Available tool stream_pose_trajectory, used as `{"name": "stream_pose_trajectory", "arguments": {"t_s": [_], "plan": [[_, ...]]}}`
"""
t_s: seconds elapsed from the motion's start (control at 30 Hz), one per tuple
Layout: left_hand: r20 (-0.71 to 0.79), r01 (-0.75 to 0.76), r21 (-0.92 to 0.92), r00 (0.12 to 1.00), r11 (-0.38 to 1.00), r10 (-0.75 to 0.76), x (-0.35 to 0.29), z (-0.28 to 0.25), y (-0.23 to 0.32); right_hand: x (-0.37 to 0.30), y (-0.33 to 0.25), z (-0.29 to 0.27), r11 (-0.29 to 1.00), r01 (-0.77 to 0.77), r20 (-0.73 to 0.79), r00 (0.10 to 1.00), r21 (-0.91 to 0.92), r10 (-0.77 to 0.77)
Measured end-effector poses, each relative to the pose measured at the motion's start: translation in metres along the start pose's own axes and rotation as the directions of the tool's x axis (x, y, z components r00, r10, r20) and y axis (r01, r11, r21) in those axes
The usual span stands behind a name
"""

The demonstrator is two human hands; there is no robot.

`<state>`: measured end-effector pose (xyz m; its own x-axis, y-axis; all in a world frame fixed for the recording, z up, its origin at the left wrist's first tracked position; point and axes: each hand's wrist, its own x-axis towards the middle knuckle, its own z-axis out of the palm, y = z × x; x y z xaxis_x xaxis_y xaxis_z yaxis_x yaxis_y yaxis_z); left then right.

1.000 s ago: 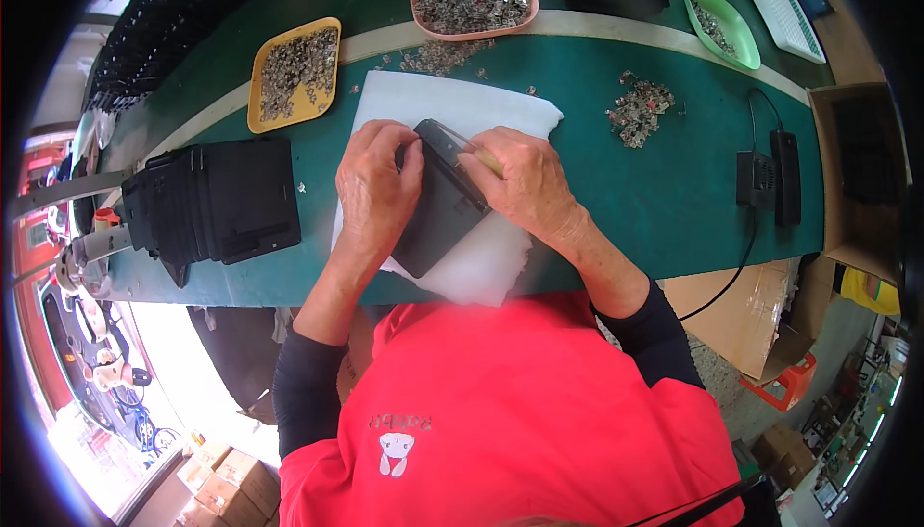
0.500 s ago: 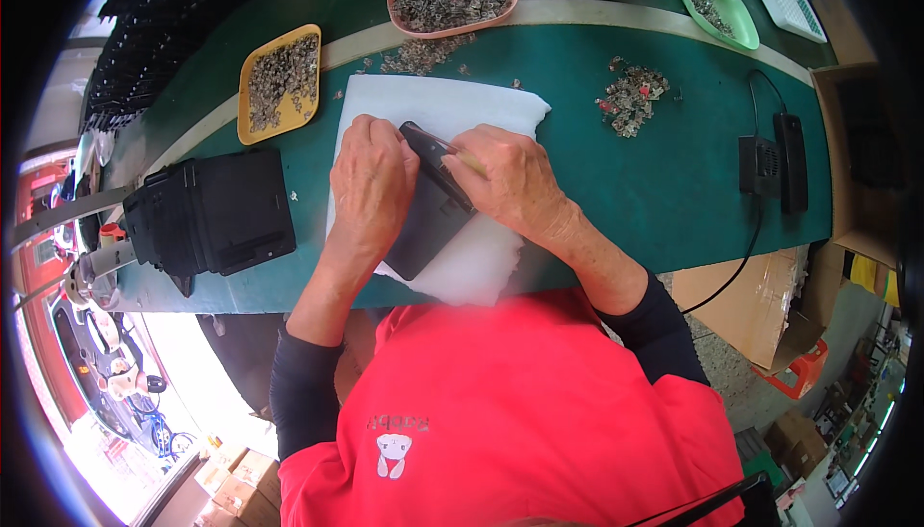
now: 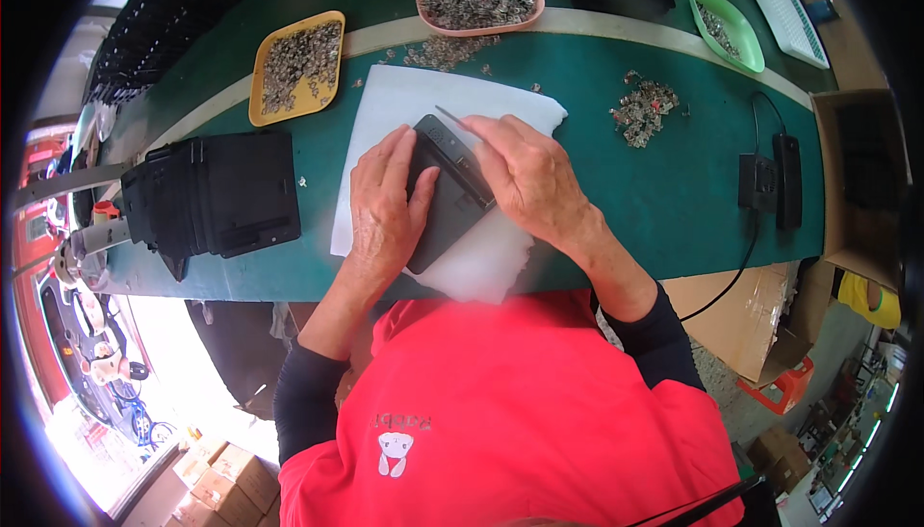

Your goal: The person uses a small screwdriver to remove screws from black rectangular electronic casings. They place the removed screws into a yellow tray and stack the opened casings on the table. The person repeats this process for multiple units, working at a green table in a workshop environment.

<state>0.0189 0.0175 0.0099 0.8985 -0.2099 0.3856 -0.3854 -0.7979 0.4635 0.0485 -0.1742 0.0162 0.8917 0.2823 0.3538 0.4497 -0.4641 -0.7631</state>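
The black case [image 3: 445,231] lies on white foam [image 3: 399,94]. The left hand [image 3: 383,207] rests on it, thumb spread; clamping unclear. The right hand [image 3: 531,180] pinches a thin tool [image 3: 449,116]. Weak steadying may let the case slide, causing scratches.

Passage right of hands [image 3: 385,205] [image 3: 527,176], black stack [image 3: 245,195] left

Your left hand [image 3: 385,205] has uncurled: its fingers now extend along the edge of the dark case [image 3: 448,224], with the thumb, previously bunched against them, spread apart on the case. Your right hand [image 3: 529,180] has straightened its fingers. The thin tool [image 3: 448,116] now projects up-left from these fingers, its tip beyond the case's far end; its yellowish handle, visible earlier, is covered.
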Motion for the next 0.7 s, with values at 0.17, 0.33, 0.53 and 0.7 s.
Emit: {"name": "stream_pose_trajectory", "arguments": {"t_s": [0.17, 0.33, 0.53, 0.7], "plan": [[-0.026, 0.088, -0.022, 0.996, 0.996, -0.089, 0.001, -0.001, -0.001, -0.014, -0.042, -0.015, 0.927, -0.019, 0.269, 0.955, -0.374, 0.128], [-0.015, 0.153, -0.096, 0.988, 0.983, -0.156, 0.004, 0.0, -0.001, -0.012, -0.048, -0.004, 0.868, 0.037, 0.278, 0.953, -0.494, 0.118], [-0.04, 0.145, -0.121, 0.988, 0.982, -0.151, 0.001, 0.004, -0.005, -0.003, -0.049, 0.012, 0.818, 0.066, 0.24, 0.967, -0.571, 0.09], [-0.052, 0.125, -0.093, 0.99, 0.988, -0.13, 0.0, 0.005, -0.006, 0.001, -0.05, 0.015, 0.793, 0.107, 0.268, 0.961, -0.599, 0.073]]}}
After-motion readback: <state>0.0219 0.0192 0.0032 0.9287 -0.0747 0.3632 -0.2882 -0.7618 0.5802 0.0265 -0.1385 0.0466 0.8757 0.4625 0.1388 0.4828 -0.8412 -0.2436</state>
